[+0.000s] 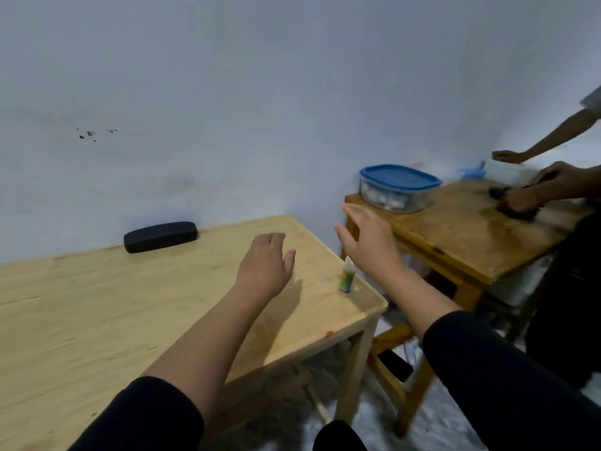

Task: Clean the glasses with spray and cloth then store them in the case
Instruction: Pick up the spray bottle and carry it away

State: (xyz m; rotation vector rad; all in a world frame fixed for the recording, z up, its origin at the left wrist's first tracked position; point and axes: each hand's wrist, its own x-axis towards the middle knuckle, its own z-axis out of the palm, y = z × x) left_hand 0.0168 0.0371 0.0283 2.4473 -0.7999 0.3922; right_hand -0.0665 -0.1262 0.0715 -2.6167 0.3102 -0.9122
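We are holding both hands in the air with nothing in them: our left hand (pixel 265 265) is hovering over the light wooden table (pixel 97 304) with fingers loosely curled, and our right hand (pixel 367 242) is spreading its fingers apart just above the small spray bottle (pixel 346 279) standing near the table's right edge. That bottle is looking light and easy to tip (a narrow base), so we are judging a pinch around its middle safest. The black case (pixel 160 236) is lying closed by the wall, well apart from the bottle; it is probably rigid, best gripped across its width. We are seeing neither glasses nor cloth. Blur is smearing the bottle's label, and a second person's hands on the neighbouring table are hard to read.
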